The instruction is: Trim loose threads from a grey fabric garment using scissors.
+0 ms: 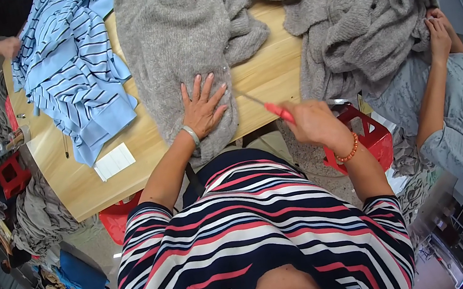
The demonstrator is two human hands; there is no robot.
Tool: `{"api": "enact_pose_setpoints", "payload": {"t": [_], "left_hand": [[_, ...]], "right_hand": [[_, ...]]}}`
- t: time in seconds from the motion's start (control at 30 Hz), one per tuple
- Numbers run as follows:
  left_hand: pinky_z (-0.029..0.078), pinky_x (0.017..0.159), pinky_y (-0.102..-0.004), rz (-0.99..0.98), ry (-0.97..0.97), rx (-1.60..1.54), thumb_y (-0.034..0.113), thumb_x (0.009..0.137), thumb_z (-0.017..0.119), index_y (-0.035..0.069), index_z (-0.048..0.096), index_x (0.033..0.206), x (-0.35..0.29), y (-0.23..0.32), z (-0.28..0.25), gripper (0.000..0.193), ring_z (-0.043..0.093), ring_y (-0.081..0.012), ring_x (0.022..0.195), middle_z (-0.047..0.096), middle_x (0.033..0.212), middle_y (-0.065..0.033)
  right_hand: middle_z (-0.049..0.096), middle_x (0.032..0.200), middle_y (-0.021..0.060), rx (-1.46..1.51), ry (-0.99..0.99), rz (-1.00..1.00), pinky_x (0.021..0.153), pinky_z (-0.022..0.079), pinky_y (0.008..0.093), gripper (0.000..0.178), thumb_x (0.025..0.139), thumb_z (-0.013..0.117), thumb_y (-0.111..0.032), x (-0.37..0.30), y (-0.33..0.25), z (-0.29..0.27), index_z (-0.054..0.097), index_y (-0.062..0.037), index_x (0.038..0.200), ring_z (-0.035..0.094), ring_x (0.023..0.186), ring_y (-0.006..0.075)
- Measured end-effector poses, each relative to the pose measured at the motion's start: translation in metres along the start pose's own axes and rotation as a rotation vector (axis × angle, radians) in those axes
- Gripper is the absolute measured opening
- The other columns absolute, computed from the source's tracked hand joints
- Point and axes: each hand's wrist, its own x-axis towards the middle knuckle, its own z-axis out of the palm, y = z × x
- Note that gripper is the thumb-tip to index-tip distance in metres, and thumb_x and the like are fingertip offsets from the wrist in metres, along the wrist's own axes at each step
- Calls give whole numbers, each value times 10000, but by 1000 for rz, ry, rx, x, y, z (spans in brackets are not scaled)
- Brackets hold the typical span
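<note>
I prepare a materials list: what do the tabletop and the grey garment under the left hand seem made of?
Grey garment: matte knit, possibly wool or acrylic, as its surface looks fuzzy. Tabletop: wood or wood-look laminate, seemingly smooth; grain streaks show.

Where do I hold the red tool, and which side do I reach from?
Probably best by its red handle, coming from the picture's lower right, as the right grip does. The handle is thicker than the thin shaft, which points up and left toward the grey knit, so reaching from behind should avoid the shaft.
</note>
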Motion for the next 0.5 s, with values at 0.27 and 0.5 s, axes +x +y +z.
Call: {"api": "enact_pose_setpoints", "payload": {"t": [0.27, 0.5], "left_hand": [[84, 1094, -617, 43, 49, 28, 374, 884, 563, 224, 479, 1361, 3, 3, -3, 507, 191, -332, 1413, 318, 1494, -100], [425, 852, -434, 24, 286, -244, 235, 783, 705, 110, 506, 1290, 69, 18, -36, 559, 538, -324, 1040, 557, 1128, -125]], "right_hand": [[650, 723, 198, 17, -95, -80, 665, 505, 473, 239, 831, 568, -162, -8, -3, 17, 586, -55, 1044, 650, 712, 378], [645, 788, 226, 63, 196, 114, 692, 497, 490, 347, 856, 599, -180, -10, 7, 0, 553, -126, 1195, 632, 760, 409]]}}
